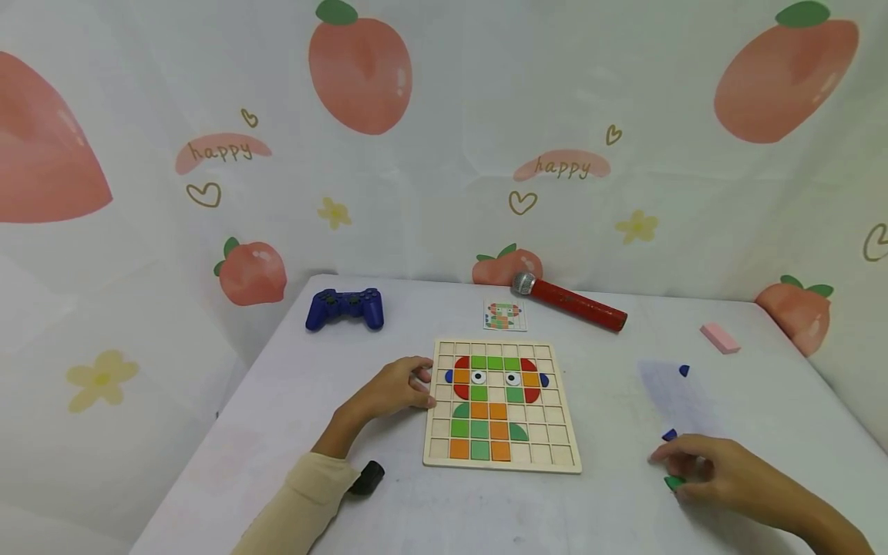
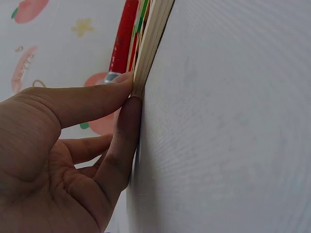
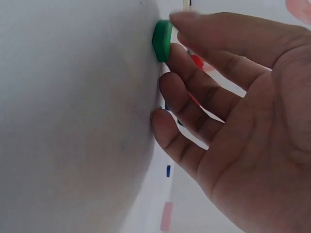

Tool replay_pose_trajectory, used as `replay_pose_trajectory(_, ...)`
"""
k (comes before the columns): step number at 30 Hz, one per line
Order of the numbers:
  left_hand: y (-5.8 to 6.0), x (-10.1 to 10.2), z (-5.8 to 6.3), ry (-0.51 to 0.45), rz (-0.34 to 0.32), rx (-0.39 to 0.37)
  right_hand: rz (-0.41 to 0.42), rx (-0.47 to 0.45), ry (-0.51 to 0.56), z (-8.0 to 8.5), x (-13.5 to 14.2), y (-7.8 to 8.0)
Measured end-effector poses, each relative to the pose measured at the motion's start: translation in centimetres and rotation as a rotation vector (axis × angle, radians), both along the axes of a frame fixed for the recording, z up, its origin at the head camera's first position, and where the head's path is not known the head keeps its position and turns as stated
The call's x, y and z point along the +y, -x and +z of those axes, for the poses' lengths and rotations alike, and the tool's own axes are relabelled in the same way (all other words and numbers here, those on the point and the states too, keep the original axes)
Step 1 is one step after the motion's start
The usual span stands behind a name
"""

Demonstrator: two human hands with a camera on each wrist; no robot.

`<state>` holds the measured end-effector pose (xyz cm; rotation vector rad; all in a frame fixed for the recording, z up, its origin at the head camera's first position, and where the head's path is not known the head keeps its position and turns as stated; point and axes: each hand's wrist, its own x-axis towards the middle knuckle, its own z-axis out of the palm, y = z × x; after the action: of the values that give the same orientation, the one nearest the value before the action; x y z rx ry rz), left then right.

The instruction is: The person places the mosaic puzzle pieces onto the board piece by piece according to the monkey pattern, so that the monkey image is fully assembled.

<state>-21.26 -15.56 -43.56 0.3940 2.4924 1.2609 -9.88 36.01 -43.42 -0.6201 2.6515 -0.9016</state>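
My left hand (image 1: 397,387) pinches the left edge of a wooden grid board (image 1: 548,455), its thumb and a finger at the rim in the left wrist view. Red, green, orange and blue pieces and two eye pieces fill part of the grid as a figure. On the right, my right hand (image 1: 721,472) is low over the table with bent, spread fingers. A small green piece (image 3: 162,41) lies right at its thumb and fingertips. Two small blue pieces, the nearer (image 1: 669,435) and the farther (image 1: 684,371), lie beyond that hand.
Behind the board lie a picture card (image 1: 505,314) and a red microphone (image 1: 576,304). A blue game controller (image 1: 344,308) is at the back left, a pink block (image 1: 720,338) at the back right. A black cylinder (image 1: 368,478) lies beside the left sleeve. A peach-print sheet hangs behind.
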Motion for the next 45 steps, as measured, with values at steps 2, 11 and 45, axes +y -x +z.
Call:
replay_pose_trajectory(2,0.0,0.0,0.0,-0.001,0.000,-0.002,0.018,0.014,-0.003,0.0,0.3,0.0)
replay_pose_trajectory(11,0.0,0.1,0.1,-0.002,0.000,-0.007,0.049,-0.067,0.020,-0.1,0.8,0.2)
replay_pose_trajectory(45,0.2,0.0,-0.2,0.000,0.007,-0.008,0.037,0.251,0.055,0.3,-3.8,1.8)
